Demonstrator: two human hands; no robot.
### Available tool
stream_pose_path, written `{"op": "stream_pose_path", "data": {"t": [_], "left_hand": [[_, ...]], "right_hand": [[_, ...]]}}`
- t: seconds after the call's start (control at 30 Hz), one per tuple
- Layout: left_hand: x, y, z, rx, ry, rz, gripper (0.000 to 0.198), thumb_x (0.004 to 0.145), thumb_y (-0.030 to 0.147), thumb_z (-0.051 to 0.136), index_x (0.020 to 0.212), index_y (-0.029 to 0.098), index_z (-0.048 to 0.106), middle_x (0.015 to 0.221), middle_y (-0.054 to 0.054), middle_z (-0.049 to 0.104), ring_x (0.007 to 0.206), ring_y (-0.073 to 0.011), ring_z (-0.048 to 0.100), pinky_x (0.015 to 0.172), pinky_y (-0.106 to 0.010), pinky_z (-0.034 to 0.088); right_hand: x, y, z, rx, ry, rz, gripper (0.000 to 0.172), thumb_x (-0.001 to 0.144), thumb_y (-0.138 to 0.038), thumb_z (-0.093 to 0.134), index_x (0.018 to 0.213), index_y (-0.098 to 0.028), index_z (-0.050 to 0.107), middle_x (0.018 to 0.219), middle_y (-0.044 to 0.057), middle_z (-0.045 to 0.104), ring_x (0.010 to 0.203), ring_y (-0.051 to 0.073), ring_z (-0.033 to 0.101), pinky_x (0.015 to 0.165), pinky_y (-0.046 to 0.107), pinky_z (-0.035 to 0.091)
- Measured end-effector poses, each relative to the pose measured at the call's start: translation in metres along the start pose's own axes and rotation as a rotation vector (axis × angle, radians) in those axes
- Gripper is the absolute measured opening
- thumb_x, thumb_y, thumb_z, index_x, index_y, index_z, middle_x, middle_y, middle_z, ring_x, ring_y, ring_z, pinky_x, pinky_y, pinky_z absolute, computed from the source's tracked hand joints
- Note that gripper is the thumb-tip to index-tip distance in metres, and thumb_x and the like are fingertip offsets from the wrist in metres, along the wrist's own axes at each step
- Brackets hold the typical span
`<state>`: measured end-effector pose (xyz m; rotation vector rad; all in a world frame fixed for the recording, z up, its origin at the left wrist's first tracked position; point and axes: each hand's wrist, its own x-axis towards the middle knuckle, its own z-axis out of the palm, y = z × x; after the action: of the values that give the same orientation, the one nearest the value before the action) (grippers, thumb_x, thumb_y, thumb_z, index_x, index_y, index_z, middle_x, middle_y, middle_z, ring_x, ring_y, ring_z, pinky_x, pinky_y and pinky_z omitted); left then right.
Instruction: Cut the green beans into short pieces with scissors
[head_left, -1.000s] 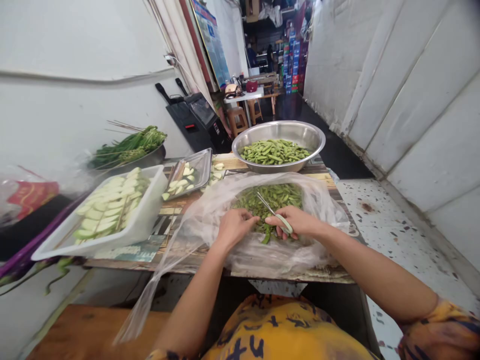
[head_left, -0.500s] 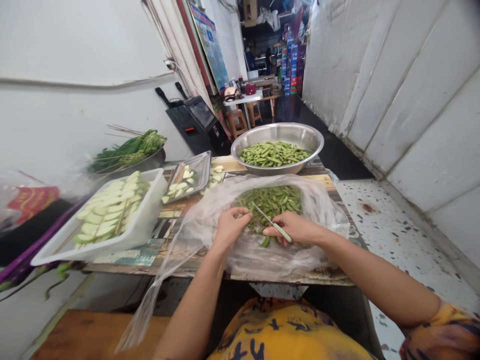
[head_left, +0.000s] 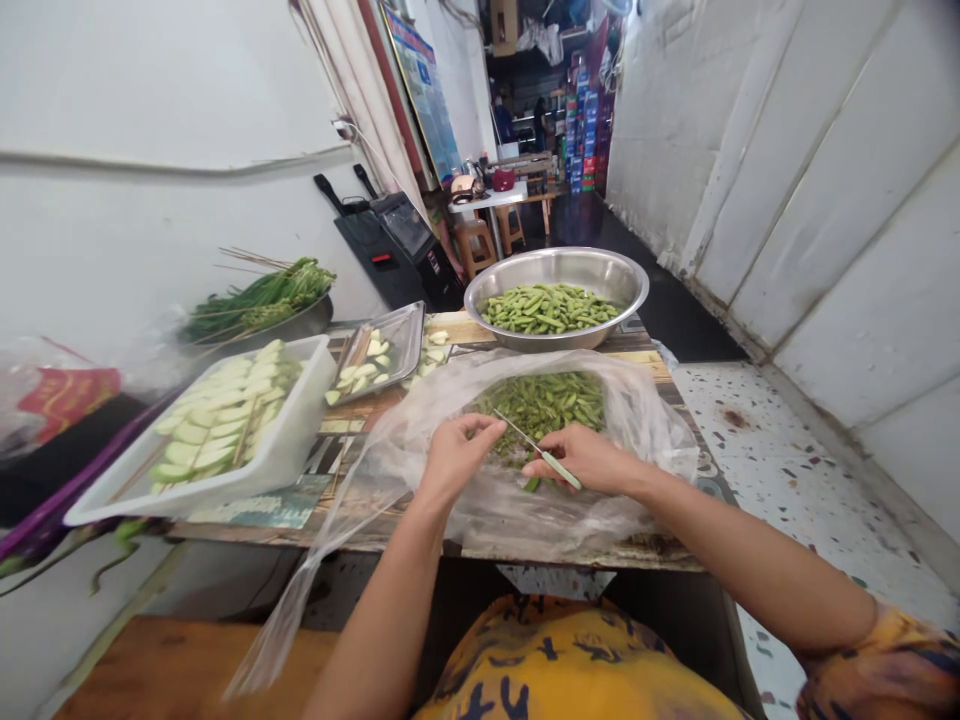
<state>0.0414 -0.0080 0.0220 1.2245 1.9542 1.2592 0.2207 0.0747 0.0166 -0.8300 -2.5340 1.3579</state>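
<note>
In my right hand (head_left: 574, 458) is a small knife (head_left: 556, 467) with a thin metal blade and a pale green handle, its tip pointing up and left. My left hand (head_left: 459, 450) is closed in a pinch just left of the blade tip; whatever its fingers hold is too small or hidden to make out. Both hands are over a clear plastic bag (head_left: 637, 410), spread open on the table. Green bean pods (head_left: 559, 395) lie heaped in the bag beyond my fingers. One pod shows partly beneath my right hand.
Behind the bag stands a metal basin (head_left: 634, 290) of green pods. To the left are a white tub (head_left: 292, 440) of skewered pale green slices, a metal tray (head_left: 409, 345) with cut pieces, and a bowl (head_left: 304, 318) of leafy greens. The table's front edge (head_left: 570, 555) runs close to my body.
The knife has shifted slightly left, bringing its tip closer to my left fingertips. The pod beneath my right hand is more covered. The basin and trays have stayed put.
</note>
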Motion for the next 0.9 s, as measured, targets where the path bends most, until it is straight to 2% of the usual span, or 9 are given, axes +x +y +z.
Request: {"op": "stream_pose_path", "data": {"t": [0.13,0.27,0.37,0.5,0.63,0.73,0.8,0.9], "left_hand": [[0.000,0.001,-0.006,-0.032,-0.135,-0.049,0.029,0.065,0.045,0.066,0.070,0.016,0.065,0.056,0.002,0.055,0.050,-0.0096,0.043,0.050,-0.021,0.031],[-0.001,0.001,-0.009,-0.083,-0.220,-0.121,0.029,0.064,0.044,0.067,0.065,0.016,0.062,0.046,0.006,0.043,0.041,-0.0063,0.031,0.044,-0.021,0.023],[-0.001,0.001,-0.010,-0.032,-0.203,-0.092,0.026,0.066,0.041,0.065,0.065,0.015,0.063,0.048,0.005,0.048,0.043,-0.0074,0.036,0.046,-0.021,0.027],[-0.005,0.005,-0.009,0.110,-0.170,0.047,0.020,0.068,0.035,0.064,0.065,0.016,0.066,0.063,-0.001,0.063,0.060,-0.0134,0.053,0.059,-0.023,0.038],[-0.009,0.005,-0.004,0.129,-0.115,0.082,0.018,0.069,0.034,0.064,0.067,0.016,0.068,0.068,-0.002,0.066,0.067,-0.0150,0.056,0.066,-0.024,0.039],[-0.009,0.000,-0.004,-0.018,-0.103,-0.033,0.021,0.067,0.036,0.067,0.069,0.015,0.066,0.059,0.001,0.060,0.053,-0.0097,0.049,0.053,-0.021,0.035],[-0.009,-0.003,-0.005,-0.191,-0.121,-0.158,0.027,0.065,0.039,0.069,0.070,0.014,0.062,0.052,0.003,0.053,0.043,-0.0053,0.037,0.043,-0.019,0.026],[-0.010,-0.004,-0.006,-0.500,-0.167,-0.284,0.033,0.061,0.038,0.073,0.076,0.012,0.059,0.060,0.001,0.058,0.041,-0.0021,0.033,0.038,-0.016,0.016]], "right_hand": [[-0.001,-0.005,0.000,-0.128,0.018,0.011,0.046,0.071,-0.060,0.058,0.064,-0.015,0.066,0.048,-0.001,0.053,0.048,0.011,0.044,0.045,0.021,0.025],[-0.001,-0.004,0.002,-0.216,0.010,0.014,0.046,0.070,-0.061,0.057,0.061,-0.017,0.065,0.048,-0.001,0.050,0.048,0.011,0.041,0.045,0.022,0.023],[-0.001,-0.003,0.003,-0.235,0.019,0.017,0.045,0.069,-0.061,0.058,0.064,-0.017,0.066,0.050,-0.001,0.051,0.050,0.012,0.044,0.047,0.022,0.024],[-0.001,-0.004,0.002,-0.186,-0.013,-0.013,0.044,0.068,-0.061,0.060,0.072,-0.017,0.067,0.055,-0.001,0.054,0.054,0.012,0.047,0.048,0.021,0.027],[-0.003,-0.005,0.001,-0.137,-0.011,-0.003,0.046,0.068,-0.061,0.060,0.066,-0.016,0.065,0.050,-0.002,0.050,0.051,0.011,0.046,0.045,0.020,0.026],[-0.003,-0.005,0.002,-0.037,-0.046,0.050,0.047,0.070,-0.061,0.058,0.063,-0.015,0.063,0.045,-0.002,0.050,0.043,0.011,0.048,0.045,0.021,0.032],[-0.002,-0.003,0.002,0.054,-0.062,0.082,0.047,0.071,-0.060,0.057,0.064,-0.014,0.062,0.045,-0.002,0.052,0.039,0.011,0.050,0.045,0.021,0.036],[-0.001,-0.002,0.003,0.176,-0.052,0.079,0.046,0.070,-0.060,0.059,0.069,-0.014,0.060,0.051,-0.001,0.055,0.042,0.011,0.053,0.043,0.019,0.038]]}}
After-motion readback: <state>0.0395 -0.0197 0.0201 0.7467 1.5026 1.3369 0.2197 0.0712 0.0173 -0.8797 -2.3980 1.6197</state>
